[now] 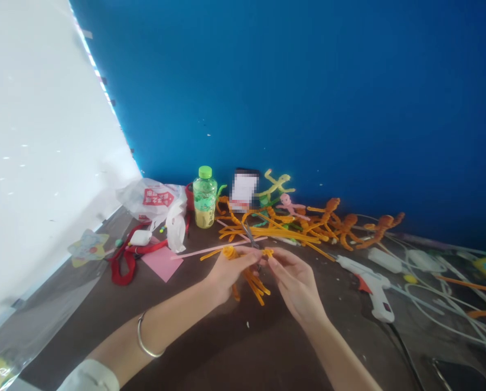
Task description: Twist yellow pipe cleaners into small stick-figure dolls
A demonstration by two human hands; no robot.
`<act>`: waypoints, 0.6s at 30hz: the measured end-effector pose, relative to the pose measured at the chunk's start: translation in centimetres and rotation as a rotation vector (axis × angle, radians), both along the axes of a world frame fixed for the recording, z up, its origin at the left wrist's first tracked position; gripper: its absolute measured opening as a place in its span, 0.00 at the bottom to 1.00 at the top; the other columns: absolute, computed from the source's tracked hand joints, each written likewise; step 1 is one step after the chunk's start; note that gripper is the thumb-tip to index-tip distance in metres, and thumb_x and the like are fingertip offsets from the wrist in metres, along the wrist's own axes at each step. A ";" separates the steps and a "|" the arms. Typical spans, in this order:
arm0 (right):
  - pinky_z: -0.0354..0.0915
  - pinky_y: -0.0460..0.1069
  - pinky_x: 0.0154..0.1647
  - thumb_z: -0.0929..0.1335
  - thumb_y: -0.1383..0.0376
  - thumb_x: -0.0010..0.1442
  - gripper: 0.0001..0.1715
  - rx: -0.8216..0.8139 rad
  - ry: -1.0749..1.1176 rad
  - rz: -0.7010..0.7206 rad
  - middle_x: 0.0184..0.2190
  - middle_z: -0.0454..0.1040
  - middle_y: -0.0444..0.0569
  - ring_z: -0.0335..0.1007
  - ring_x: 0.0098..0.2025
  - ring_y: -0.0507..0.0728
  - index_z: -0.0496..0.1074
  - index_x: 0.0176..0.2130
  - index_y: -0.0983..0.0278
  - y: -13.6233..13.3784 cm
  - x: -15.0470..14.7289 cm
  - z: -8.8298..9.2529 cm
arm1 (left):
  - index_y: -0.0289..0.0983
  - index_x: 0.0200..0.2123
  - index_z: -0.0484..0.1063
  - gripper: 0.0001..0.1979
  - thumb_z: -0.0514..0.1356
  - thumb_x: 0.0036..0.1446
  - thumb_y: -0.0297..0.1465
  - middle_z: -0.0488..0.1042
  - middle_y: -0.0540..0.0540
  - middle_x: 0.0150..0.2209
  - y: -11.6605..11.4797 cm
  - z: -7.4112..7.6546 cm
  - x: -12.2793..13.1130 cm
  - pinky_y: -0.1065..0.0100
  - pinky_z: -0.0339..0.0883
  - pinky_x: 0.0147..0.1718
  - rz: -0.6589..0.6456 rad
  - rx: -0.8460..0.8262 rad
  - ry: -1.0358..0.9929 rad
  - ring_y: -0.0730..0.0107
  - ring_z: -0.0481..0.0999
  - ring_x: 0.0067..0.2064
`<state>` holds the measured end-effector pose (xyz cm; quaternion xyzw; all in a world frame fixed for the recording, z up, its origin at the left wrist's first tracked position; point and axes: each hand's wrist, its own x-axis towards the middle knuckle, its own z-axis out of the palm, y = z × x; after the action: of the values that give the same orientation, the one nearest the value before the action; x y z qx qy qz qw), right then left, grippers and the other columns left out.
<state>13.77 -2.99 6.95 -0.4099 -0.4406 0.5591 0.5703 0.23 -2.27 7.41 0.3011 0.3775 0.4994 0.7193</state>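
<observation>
My left hand [230, 269] is closed around a bundle of orange pipe cleaners [256, 285]; their coiled top shows above the fingers and loose ends stick out below. Close on its right, my right hand [294, 277] pinches a small twisted orange piece [268, 253] between thumb and fingertips. The fingertips of both hands nearly meet. Just behind them, dark scissors [250, 234] lie by a pile of straight orange pipe cleaners [291, 232].
A green-capped bottle [204, 200], a plastic bag [155, 198] and red-handled scissors [123, 271] are at the left. Orange pipe-cleaner figures [346, 228] line the blue wall. A white glue gun [368, 285] and cables lie right.
</observation>
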 end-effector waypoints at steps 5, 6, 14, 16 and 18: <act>0.68 0.48 0.35 0.71 0.63 0.49 0.08 0.203 -0.266 0.043 0.32 0.73 0.48 0.70 0.34 0.54 0.73 0.33 0.64 0.7 1.4 0.0 | 0.31 0.24 0.74 0.11 0.65 0.40 0.34 0.74 0.46 0.24 0.5 0.0 -0.3 0.71 0.63 0.25 -0.133 -0.109 0.006 0.77 0.68 0.21; 0.68 0.48 0.35 0.70 0.63 0.50 0.08 0.264 -0.332 0.048 0.32 0.73 0.48 0.70 0.34 0.54 0.73 0.33 0.63 0.7 1.6 0.2 | 0.31 0.23 0.73 0.10 0.65 0.39 0.34 0.74 0.46 0.23 0.7 0.0 -0.4 0.72 0.63 0.24 -0.158 -0.130 0.010 0.78 0.67 0.20; 0.69 0.48 0.38 0.67 0.70 0.54 0.06 0.630 -0.717 0.064 0.34 0.73 0.48 0.71 0.38 0.54 0.72 0.33 0.60 0.4 2.8 2.0 | 0.32 0.16 0.71 0.07 0.64 0.39 0.30 0.71 0.48 0.18 1.3 0.3 -1.2 0.72 0.64 0.24 -0.339 -0.129 0.002 0.81 0.64 0.17; 0.69 0.48 0.38 0.66 0.72 0.55 0.08 0.723 -0.824 0.056 0.34 0.73 0.47 0.71 0.38 0.54 0.72 0.33 0.60 0.3 3.1 2.1 | 0.32 0.14 0.70 0.08 0.63 0.39 0.29 0.70 0.49 0.15 1.3 0.5 -1.3 0.71 0.66 0.27 -0.370 -0.163 0.005 0.81 0.63 0.16; 0.69 0.49 0.39 0.65 0.74 0.55 0.10 0.833 -0.908 0.036 0.35 0.73 0.48 0.71 0.39 0.54 0.71 0.34 0.60 0.2 3.4 2.1 | 0.32 0.12 0.69 0.10 0.62 0.39 0.28 0.67 0.50 0.13 1.2 0.7 -1.3 0.70 0.67 0.30 -0.407 -0.211 0.005 0.82 0.62 0.15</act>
<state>17.21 -2.74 9.02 -0.3421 -0.8277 0.1195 0.4285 -1.11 -1.04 8.08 0.2953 0.3612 0.3011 0.8317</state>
